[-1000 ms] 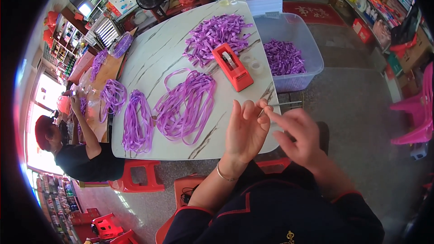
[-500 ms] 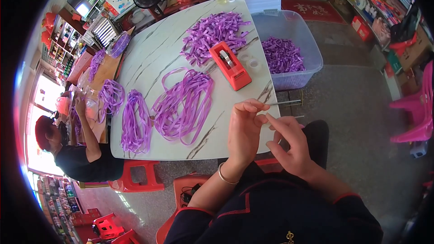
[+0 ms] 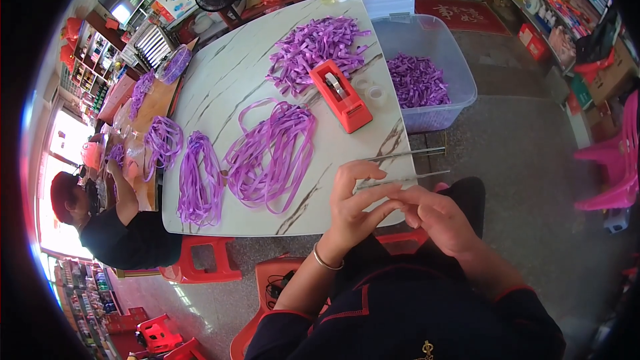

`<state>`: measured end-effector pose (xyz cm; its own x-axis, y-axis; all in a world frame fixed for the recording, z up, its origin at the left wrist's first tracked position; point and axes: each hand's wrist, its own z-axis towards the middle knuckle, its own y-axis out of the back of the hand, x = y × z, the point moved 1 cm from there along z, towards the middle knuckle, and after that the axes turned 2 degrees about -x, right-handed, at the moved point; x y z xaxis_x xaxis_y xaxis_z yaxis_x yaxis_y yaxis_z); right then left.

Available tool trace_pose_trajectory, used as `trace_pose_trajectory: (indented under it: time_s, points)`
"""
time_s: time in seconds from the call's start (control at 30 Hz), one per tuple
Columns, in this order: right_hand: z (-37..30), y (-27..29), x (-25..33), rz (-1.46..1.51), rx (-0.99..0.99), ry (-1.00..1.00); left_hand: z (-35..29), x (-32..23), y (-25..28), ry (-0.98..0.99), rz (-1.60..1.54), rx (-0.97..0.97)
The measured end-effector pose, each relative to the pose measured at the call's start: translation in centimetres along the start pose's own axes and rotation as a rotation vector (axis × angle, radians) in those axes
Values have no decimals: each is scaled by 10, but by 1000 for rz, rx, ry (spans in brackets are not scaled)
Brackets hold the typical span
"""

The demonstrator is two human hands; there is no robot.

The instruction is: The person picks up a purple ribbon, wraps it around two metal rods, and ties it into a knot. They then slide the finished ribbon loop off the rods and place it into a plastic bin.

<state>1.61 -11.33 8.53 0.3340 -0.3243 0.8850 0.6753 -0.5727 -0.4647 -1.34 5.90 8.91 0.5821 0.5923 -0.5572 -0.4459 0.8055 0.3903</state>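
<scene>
Over the near right corner of the marble-patterned table (image 3: 313, 180), my left hand (image 3: 353, 207) and my right hand (image 3: 437, 220) meet at the fingertips. Thumb and fingers of the left are pinched together, and the right hand's fingers are bent against them. Whatever lies between them, if anything, is too small to make out. Just beyond my fingers, two thin metal rods (image 3: 407, 154) reach past the table's right edge. A red tape dispenser (image 3: 353, 117) with a roll in it stands farther off, with clear tape rolls (image 3: 375, 93) beside it.
Looped purple ribbons (image 3: 273, 160) lie left of the dispenser, a second bundle (image 3: 199, 180) farther left. Behind is a heap of short purple ribbon pieces (image 3: 317, 47). A clear plastic bin (image 3: 460, 103) on the right holds more. A co-worker (image 3: 127, 220) sits at the left by another table.
My left hand has turned and lowered slightly, bringing its thumb and fingers against my right fingertips. My right hand has shifted a little toward me. The co-worker's arm has come down.
</scene>
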Motion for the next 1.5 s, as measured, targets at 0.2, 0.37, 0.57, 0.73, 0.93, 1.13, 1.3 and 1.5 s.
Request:
trace_pose_trajectory:
  time_s: [0.2,0.37,0.57,0.73,0.93,1.13,1.3,1.5]
  points:
    - [1,1,1,-199,59,-51,-4,1,6,-3,15,10]
    - [3,2,15,-183,134,-134,-10,6,7,134,-91,-7]
    - [16,10,82,-832,125,254,-32,15,20,345,-223,-98]
    - [6,5,147,-898,-281,870,-49,20,27,513,-351,-134]
    - [-26,28,198,-1021,-206,1297,-52,9,13,794,-676,-162]
    - [-94,114,222,-1046,-377,1354,-54,4,0,933,-996,-132]
    - [-22,51,204,-1036,-504,1400,-52,5,-3,946,-932,-90]
    - [-20,57,211,-1115,-585,1543,-60,-1,2,811,-729,-21]
